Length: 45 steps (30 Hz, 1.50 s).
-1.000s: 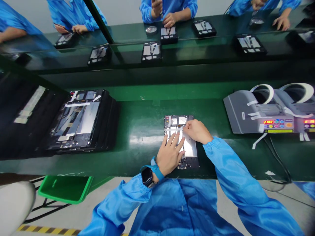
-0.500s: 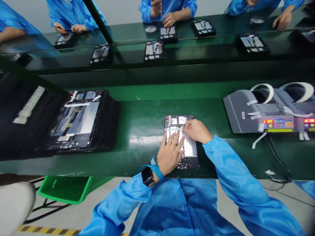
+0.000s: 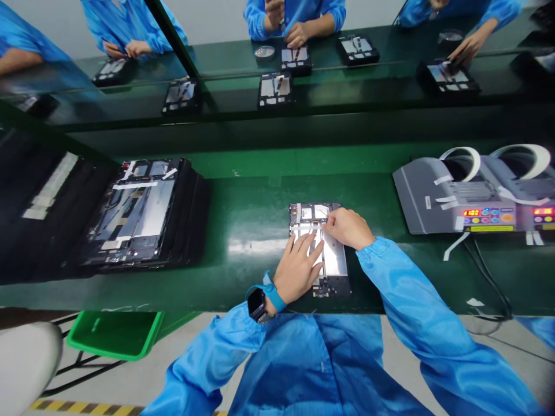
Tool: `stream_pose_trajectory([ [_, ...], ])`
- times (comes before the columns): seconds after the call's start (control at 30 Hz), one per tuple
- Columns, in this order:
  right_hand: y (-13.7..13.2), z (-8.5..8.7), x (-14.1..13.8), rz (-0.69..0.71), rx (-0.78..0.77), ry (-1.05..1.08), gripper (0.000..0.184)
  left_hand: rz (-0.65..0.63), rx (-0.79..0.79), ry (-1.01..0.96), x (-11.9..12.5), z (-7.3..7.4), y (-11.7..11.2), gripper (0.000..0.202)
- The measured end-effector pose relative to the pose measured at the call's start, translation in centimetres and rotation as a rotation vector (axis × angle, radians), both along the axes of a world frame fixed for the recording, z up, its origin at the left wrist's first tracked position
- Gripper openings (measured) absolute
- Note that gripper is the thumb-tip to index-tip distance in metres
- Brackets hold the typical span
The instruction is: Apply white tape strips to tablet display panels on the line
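An opened tablet (image 3: pixel 336 260) lies on the green bench in front of me, its silvery inside and dark lower board facing up. Across its upper part runs a pale strip of tape (image 3: pixel 303 227). My left hand (image 3: pixel 297 268) rests flat over the tablet's left and middle, fingers spread. Near the upper right edge, my right hand (image 3: pixel 347 226) pinches with thumb and forefinger at the right end of the strip. Whatever is between those fingertips is too small to make out.
A stack of opened tablets (image 3: pixel 151 214) stands at left, beside dark stacked pieces (image 3: pixel 43 231). Grey tape dispensers (image 3: pixel 451 196) with lit displays sit at right, cables below. Co-workers' hands (image 3: pixel 297 36) work on devices across the bench. A green bin (image 3: pixel 115 335) is under the left edge.
My hands stay nearly in place on the tablet. Across the bench at the right, a co-worker's hand has moved onto a device. Devices on the far ledge have shifted slightly right.
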State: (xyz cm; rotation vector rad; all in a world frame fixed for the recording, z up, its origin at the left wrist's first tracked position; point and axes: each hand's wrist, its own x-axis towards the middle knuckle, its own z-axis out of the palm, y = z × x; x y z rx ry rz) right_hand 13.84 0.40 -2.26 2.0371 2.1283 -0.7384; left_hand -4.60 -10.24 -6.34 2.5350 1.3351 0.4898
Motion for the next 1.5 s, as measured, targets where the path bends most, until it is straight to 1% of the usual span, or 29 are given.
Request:
stream_pose_trajectory([
  [0.03, 0.1, 0.0, 0.1, 0.007, 0.005, -0.023, 0.024, 0.051, 0.011, -0.089, -0.3, -0.1, 0.5, 0.044],
  [0.07, 0.1, 0.0, 0.2, 0.013, 0.010, -0.043, 0.027, 0.139, 0.027, -0.175, -0.5, -0.3, 1.0, 0.043],
  [0.13, 0.1, 0.0, 0.4, 0.024, 0.014, -0.064, 0.033, 0.377, 0.056, -0.302, -1.1, -0.8, 2.5, 0.043],
  [0.17, 0.1, -0.1, 0.5, 0.026, 0.016, -0.068, 0.033, 0.486, 0.057, -0.328, -1.3, -1.1, 3.2, 0.044],
  [0.2, 0.0, 0.0, 0.5, 0.024, 0.017, -0.069, 0.033, 0.565, 0.043, -0.332, -1.5, -1.3, 4.0, 0.046],
  [0.27, -0.2, 0.0, 0.4, 0.017, 0.025, -0.070, 0.033, 0.635, -0.010, -0.307, -1.5, -1.8, 5.1, 0.048],
  [0.4, -0.6, -0.3, 0.2, 0.005, 0.052, -0.061, 0.032, 0.660, -0.061, -0.244, -1.0, -1.9, 5.8, 0.047],
  [0.5, -0.4, -0.7, 0.7, -0.016, 0.065, -0.045, 0.034, 0.674, -0.053, -0.205, -0.5, -1.7, 5.8, 0.049],
  [0.6, -0.3, -1.0, 1.6, -0.041, 0.052, -0.031, 0.037, 0.659, -0.033, -0.208, -0.5, -2.0, 6.1, 0.051],
  [0.67, -0.6, -0.8, 1.9, -0.053, 0.039, -0.040, 0.039, 0.629, -0.027, -0.234, -0.7, -2.3, 6.5, 0.052],
  [0.73, -1.4, -0.4, 1.7, -0.057, 0.087, -0.057, 0.033, 0.605, -0.033, -0.261, -0.9, -2.7, 6.8, 0.054],
  [0.77, -2.0, -0.1, 1.3, -0.036, 0.155, -0.060, 0.029, 0.596, -0.037, -0.275, -0.9, -2.8, 6.8, 0.055],
  [0.8, -2.7, 0.0, 0.9, 0.017, 0.246, -0.050, 0.025, 0.585, -0.038, -0.289, -0.9, -2.9, 6.9, 0.057],
  [0.83, -3.4, 0.0, 0.3, 0.102, 0.350, -0.028, 0.025, 0.572, -0.035, -0.303, -0.9, -3.0, 6.9, 0.059],
  [0.9, -4.7, -0.6, -0.8, 0.322, 0.521, 0.041, 0.033, 0.538, -0.020, -0.327, -0.8, -3.1, 6.8, 0.062],
  [0.93, -5.3, -1.2, -1.1, 0.419, 0.564, 0.076, 0.038, 0.523, -0.010, -0.334, -0.7, -3.1, 6.7, 0.062],
  [0.97, -5.7, -1.9, -1.3, 0.485, 0.577, 0.106, 0.043, 0.513, 0.000, -0.337, -0.6, -3.1, 6.6, 0.062],
  [1.03, -6.1, -3.3, -1.2, 0.519, 0.562, 0.144, 0.049, 0.505, 0.018, -0.335, -0.5, -3.0, 6.5, 0.063],
  [1.1, -6.3, -4.5, -0.5, 0.503, 0.538, 0.166, 0.053, 0.499, 0.032, -0.336, -0.4, -3.1, 6.5, 0.063],
  [1.2, -6.3, -5.3, 0.7, 0.475, 0.534, 0.169, 0.055, 0.494, 0.028, -0.382, -0.6, -3.3, 6.4, 0.061],
  [1.27, -6.4, -5.3, 1.2, 0.462, 0.532, 0.162, 0.054, 0.505, -0.014, -0.458, -1.3, -3.5, 6.5, 0.057],
  [1.33, -6.5, -5.1, 1.2, 0.456, 0.526, 0.161, 0.053, 0.518, -0.115, -0.590, -2.4, -3.8, 6.5, 0.054],
  [1.43, -6.4, -4.7, 0.2, 0.459, 0.530, 0.169, 0.054, 0.548, -0.300, -0.821, -4.4, -4.0, 6.7, 0.045],
  [1.5, -6.3, -4.5, -0.7, 0.486, 0.531, 0.182, 0.056, 0.578, -0.355, -0.886, -5.0, -3.9, 6.9, 0.037],
])
